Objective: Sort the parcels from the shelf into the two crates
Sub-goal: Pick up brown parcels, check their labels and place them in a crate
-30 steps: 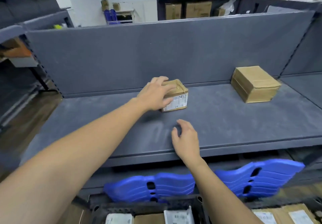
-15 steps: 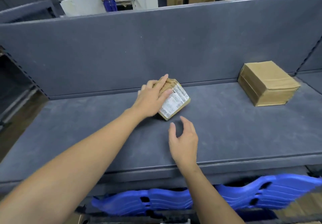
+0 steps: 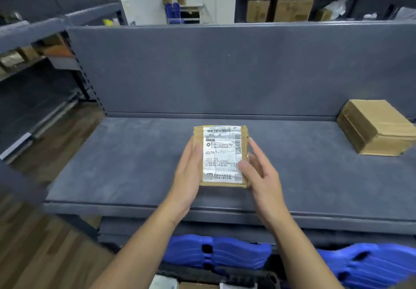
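- At the far left stand dark metal racks (image 3: 45,41), and plank-patterned wooden floor (image 3: 45,243) shows beneath them.
- The shelf (image 3: 126,158) is a wide, flat grey deck with a matte, felt-like nap. Behind it rises a plain back panel (image 3: 225,68) of the same grey.
- The left hand (image 3: 188,180) grasps the small parcel (image 3: 221,153) along its left edge. The palm is against the side, the thumb lies up the front edge, and the fingers are hidden behind.
- The small parcel is a flat, rectangular brown cardboard pack held between the two hands over the middle of the shelf, its broad face turned towards the camera. I cannot tell whether its lower edge touches the deck.
- A white printed label (image 3: 225,144) with barcodes covers most of that face, and its paper is slightly wrinkled.
- The right hand (image 3: 261,176) grasps the right edge, with the thumb pressed on the label's lower right corner and the fingers curled behind.
- Below the near lip of the shelf sit ribbed blue plastic flaps (image 3: 225,251) with slot holes.
- At the far right, well apart from the hands, a larger box (image 3: 376,126) of taped brown cardboard rests on the shelf close to the back panel.
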Available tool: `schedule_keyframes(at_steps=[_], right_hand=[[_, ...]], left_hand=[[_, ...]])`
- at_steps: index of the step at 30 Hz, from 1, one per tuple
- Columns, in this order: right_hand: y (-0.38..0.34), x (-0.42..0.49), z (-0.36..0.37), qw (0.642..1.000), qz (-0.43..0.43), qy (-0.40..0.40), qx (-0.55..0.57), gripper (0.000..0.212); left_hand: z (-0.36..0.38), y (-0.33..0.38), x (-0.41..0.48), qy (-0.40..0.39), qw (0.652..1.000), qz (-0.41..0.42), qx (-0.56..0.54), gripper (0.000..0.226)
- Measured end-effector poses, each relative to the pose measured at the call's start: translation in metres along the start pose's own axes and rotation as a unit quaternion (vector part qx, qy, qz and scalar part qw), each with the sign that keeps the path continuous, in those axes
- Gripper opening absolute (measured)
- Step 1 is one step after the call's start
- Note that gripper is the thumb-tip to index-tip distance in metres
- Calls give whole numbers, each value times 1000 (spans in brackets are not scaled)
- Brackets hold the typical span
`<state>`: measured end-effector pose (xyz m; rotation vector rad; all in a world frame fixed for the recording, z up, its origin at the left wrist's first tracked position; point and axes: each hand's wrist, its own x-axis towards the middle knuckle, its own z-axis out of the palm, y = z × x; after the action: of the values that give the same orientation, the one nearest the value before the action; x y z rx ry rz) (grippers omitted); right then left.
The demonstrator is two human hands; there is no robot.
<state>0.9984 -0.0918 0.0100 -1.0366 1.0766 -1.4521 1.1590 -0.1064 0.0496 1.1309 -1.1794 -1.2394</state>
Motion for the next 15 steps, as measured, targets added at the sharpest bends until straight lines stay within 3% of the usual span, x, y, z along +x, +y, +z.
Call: schedule_keyframes(at_steps=[10,15], right_hand=[[-35,-83,30,995,-1,-86,-58,87],[-48,-124,51,993,32,-88,-77,70]], left_hand=[[-80,17,-80,-59,998,13,-8,42],[-108,20,-113,-89,996,21,8,50]])
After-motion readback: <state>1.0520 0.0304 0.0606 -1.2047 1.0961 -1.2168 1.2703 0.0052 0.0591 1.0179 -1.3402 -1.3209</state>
